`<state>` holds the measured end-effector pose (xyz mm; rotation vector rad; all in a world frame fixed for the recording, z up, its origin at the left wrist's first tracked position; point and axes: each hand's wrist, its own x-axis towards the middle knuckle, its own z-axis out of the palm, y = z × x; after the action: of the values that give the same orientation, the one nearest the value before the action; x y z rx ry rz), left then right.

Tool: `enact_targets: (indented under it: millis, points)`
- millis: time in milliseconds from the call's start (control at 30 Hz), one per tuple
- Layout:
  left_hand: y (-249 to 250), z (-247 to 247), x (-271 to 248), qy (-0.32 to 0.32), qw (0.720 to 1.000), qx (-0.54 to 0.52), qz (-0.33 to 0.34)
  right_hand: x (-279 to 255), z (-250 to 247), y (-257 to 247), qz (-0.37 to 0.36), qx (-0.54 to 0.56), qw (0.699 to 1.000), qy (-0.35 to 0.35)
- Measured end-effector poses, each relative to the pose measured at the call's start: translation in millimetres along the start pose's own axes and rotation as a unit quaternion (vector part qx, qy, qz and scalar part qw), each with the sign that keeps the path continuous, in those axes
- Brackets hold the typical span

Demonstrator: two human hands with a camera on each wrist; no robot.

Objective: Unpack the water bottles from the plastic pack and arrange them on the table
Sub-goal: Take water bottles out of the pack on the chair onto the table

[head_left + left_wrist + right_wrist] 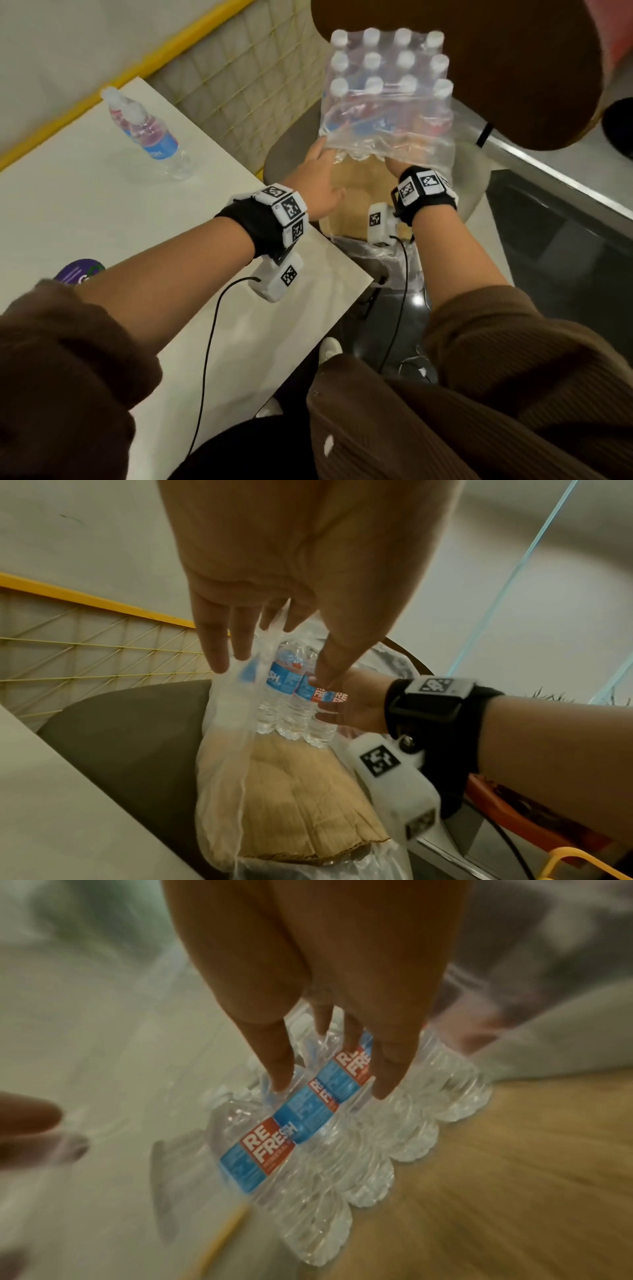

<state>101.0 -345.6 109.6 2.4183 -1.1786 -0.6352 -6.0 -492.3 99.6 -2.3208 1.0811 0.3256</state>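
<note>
A shrink-wrapped pack of water bottles (387, 78) with white caps stands on a cardboard sheet (363, 192) on a chair seat. Its near side is torn open. My left hand (318, 171) holds the loose plastic film (226, 723) up at the left of the opening, the film running between thumb and fingers (219, 658). My right hand (394, 168) reaches inside the wrap. In the right wrist view its thumb and fingers (390, 1080) straddle one bottle (329, 1096) in the front row. Two bottles (150, 133) stand on the white table (85, 212).
The chair's brown back (479, 68) rises behind the pack. A yellow-framed mesh panel (239, 78) runs between table and chair. A purple object (80, 272) lies at the table's near edge. A metal ledge (548, 171) runs along the right.
</note>
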Motion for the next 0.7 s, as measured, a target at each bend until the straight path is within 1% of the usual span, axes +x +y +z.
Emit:
enact_targets:
  millis: [33,67,133,233,267,367,433,500,567,633,700]
  points:
    - [-2,0,1,0.0,1.0,-0.002,0.003,-1,-2,4,-0.026,-0.026,0.999,0.023]
    - [-3,1,3,-0.001,1.0,-0.004,0.005,-1,-3,5,-0.037,-0.049,0.998,0.03]
    - [-4,1,4,0.002,1.0,-0.005,0.008,7,-3,2,-0.05,-0.07,0.996,0.024]
    - [-6,4,6,0.004,1.0,-0.006,0.008,10,-3,-9,-0.032,-0.113,0.993,-0.002]
    - [-6,4,6,0.004,1.0,-0.006,0.008,10,-4,-10,-0.021,-0.123,0.992,0.001]
    - [-7,6,8,0.002,1.0,-0.011,0.008,8,-6,-10,-0.02,-0.151,0.988,0.024]
    - [-7,7,10,0.005,1.0,-0.012,0.006,5,-2,-9,-0.028,-0.146,0.989,0.023]
    - [-6,8,11,0.01,1.0,-0.02,0.0,-3,4,-10,-0.051,-0.097,0.994,0.007]
    - [-6,8,11,0.011,1.0,-0.023,-0.005,-4,8,-11,-0.05,-0.075,0.996,-0.001]
    - [-7,6,10,0.011,1.0,-0.02,-0.004,-2,4,-14,-0.039,-0.108,0.993,-0.01]
    - [-9,4,9,0.014,1.0,-0.023,0.001,0,-7,-18,-0.026,-0.15,0.988,0.002]
